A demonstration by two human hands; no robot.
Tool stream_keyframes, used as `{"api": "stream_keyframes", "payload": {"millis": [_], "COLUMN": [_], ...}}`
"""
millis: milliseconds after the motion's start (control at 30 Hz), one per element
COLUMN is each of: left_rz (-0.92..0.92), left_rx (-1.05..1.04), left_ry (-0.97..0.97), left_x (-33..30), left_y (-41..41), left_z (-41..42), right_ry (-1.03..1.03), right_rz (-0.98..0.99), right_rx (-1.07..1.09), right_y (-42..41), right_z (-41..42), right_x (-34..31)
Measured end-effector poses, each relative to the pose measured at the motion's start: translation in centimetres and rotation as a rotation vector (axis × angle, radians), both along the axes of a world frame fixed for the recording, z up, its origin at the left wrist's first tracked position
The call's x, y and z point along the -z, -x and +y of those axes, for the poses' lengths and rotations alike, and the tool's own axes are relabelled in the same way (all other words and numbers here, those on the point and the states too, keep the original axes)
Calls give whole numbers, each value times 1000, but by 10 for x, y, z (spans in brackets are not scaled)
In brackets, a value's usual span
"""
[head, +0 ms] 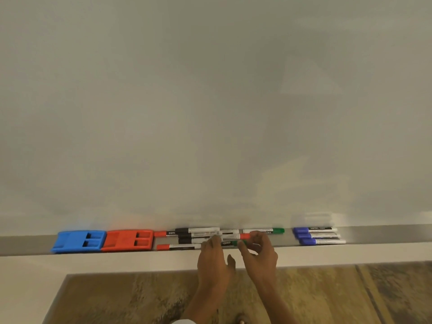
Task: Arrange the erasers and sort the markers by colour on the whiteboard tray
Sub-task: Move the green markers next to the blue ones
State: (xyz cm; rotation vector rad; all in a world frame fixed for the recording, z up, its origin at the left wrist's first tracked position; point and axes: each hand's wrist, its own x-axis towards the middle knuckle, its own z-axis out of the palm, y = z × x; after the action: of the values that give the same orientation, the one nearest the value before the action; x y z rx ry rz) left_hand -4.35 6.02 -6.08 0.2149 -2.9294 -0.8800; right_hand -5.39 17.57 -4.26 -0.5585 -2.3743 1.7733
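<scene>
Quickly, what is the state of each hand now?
Left hand: fingers on the mixed markers; grip cannot be told.
Right hand: pinches a red-capped marker.

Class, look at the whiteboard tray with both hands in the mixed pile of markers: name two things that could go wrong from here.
1. The narrow grey metal tray has an open front edge; the front red-capped marker lies close to it and could roll off if nudged.
2. The left hand and right hand crowd one spot, so lifting the red-capped marker at the fingertips could jostle the stacked black-capped markers.
</scene>
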Motion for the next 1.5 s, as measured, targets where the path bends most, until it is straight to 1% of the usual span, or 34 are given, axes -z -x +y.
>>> {"api": "stream_keyframes", "payload": {"millis": [67, 167, 233, 300, 367, 433, 467, 533, 567, 667, 800, 833, 933, 1067, 1267, 1433, 1500], "left_rz": [94, 182, 206, 198, 133, 89, 120, 200, 202, 141, 30, -3, -79, -206, -278, -279, -256], "left_rx": [82, 203, 266, 244, 161, 25, -36, -146, -203, -344, -526, -565, -623, -624, -443, -284, -240], "left_ry": [-40, -113, -174, -293, -473, -689, -758, -844, -889, -1019, -1151, -1152, -1064, -926, -668, -526, -461], "left_x": [-8, -24, -33, -41, -43, -50, -52, -51, -49, -40, -29, -26, -18, -11, -9, -8, -10], "left_y": [4, 12, 16, 16, 15, 16, 16, 17, 18, 20, 24, 24, 22, 19, 24, 23, 23], "left_z": [7, 18, 25, 29, 33, 38, 41, 46, 48, 56, 68, 71, 82, 96, 103, 100, 99], "right_ry": [-42, -119, -179, -210, -208, -183, -175, -167, -154, -91, -97, -121, -252, -441, -714, -844, -858], "right_rz": [71, 175, 227, 264, 282, 246, 211, 111, 48, -72, -87, -97, -155, -191, -267, -328, -338], "right_rx": [-29, -114, -164, -205, -202, -95, -19, 94, 126, 154, 170, 171, 164, 104, -48, -133, -148], "right_y": [-1, -2, -1, 0, 0, -4, -7, -15, -19, -24, -21, -19, -10, 1, 12, 15, 17], "right_z": [3, 8, 11, 15, 20, 28, 34, 46, 52, 64, 74, 77, 87, 102, 118, 122, 123], "right_x": [-11, -26, -34, -40, -42, -39, -34, -22, -15, 1, 3, 3, 5, 10, 17, 20, 21]}}
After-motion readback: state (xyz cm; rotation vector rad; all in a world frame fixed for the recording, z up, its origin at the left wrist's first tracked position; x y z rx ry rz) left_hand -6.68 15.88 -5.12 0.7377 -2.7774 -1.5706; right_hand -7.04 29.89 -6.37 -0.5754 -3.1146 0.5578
